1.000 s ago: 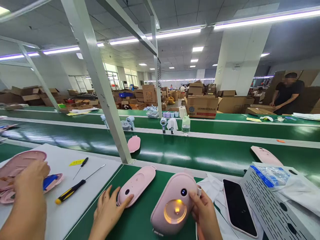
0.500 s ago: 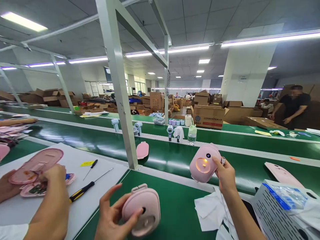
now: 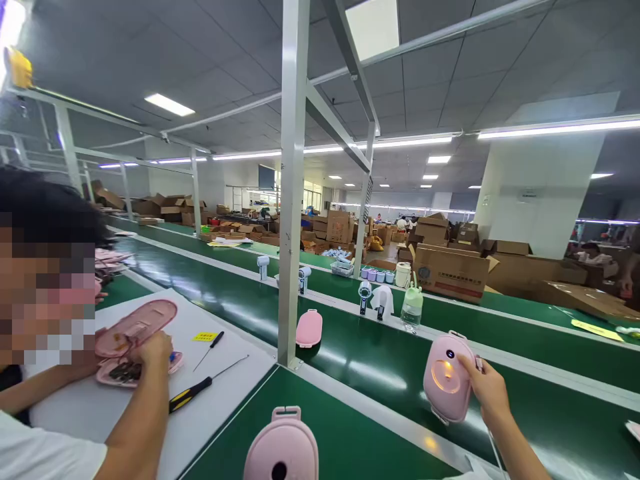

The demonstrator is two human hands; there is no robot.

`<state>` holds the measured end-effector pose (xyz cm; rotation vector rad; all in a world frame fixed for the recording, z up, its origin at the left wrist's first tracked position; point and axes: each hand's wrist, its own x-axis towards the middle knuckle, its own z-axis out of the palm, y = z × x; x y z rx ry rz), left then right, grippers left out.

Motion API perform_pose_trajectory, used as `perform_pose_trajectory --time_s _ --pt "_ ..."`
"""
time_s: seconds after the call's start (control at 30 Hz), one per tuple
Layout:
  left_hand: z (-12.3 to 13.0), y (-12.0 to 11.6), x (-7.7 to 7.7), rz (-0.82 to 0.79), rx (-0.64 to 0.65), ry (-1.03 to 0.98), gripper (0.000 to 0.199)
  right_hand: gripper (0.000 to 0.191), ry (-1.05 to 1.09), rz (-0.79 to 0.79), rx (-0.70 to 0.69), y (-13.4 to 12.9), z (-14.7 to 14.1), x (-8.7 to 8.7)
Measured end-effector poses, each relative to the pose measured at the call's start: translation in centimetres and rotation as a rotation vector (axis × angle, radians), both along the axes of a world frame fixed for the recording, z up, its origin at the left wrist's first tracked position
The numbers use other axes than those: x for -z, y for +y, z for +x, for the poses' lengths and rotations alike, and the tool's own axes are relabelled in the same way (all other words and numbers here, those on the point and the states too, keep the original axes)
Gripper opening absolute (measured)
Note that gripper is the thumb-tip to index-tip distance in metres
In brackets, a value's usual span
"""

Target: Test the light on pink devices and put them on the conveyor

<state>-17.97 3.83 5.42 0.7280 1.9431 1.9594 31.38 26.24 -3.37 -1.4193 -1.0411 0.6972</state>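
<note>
Lamp-lit pink device sits in the right hand, held out over the green conveyor belt beyond the near tabletop. The grip is clenched on the device's right edge: fingertips wrap the side near a small dark button, the palm is behind it, and the forearm runs down to the lower right corner. The device stands upright with its glowing orange disc facing the camera, clear of the belt.

A 2nd pink device rises from the bottom edge at centre, upright, a small loop at its top and a dark hole low on its face. The left hand is out of sight below the frame, so whether its grip is released or clenched on that unit cannot be told.

To the left, a co-worker's hand rests on a stack of opened pink shells lying on a white sheet. A yellow-and-black screwdriver lies just beside that hand, with a smaller black screwdriver and a yellow label a little farther back. A grey steel post stands between the 2 stations, and another pink unit lies on the belt just behind it.
</note>
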Motion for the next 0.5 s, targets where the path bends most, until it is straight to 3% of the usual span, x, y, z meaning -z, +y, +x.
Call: perform_pose_trajectory --time_s 0.1,0.17,0.23,0.33,0.5 --pt "-4.4 1.8 -2.9 0.018 -0.049 -0.017 0.038 0.039 0.0 -0.017 -0.029 0.4 0.2 0.2" --pt "-5.4 2.0 -3.4 0.032 -0.062 -0.034 0.037 0.042 -0.002 -0.032 -0.045 0.6 0.3 0.3" --pt "-4.8 1.5 -2.9 0.047 -0.059 -0.062 0.037 0.043 -0.008 -0.053 -0.06 1.0 0.4 0.2" --pt "-0.7 -0.4 -0.2 0.048 -0.035 -0.122 0.035 0.042 -0.027 -0.079 -0.068 1.7 0.7 -0.2" --pt "11.0 -4.4 7.9 -0.042 0.049 -0.279 0.037 0.043 -0.057 -0.042 0.032 1.3 -0.5 -1.9"
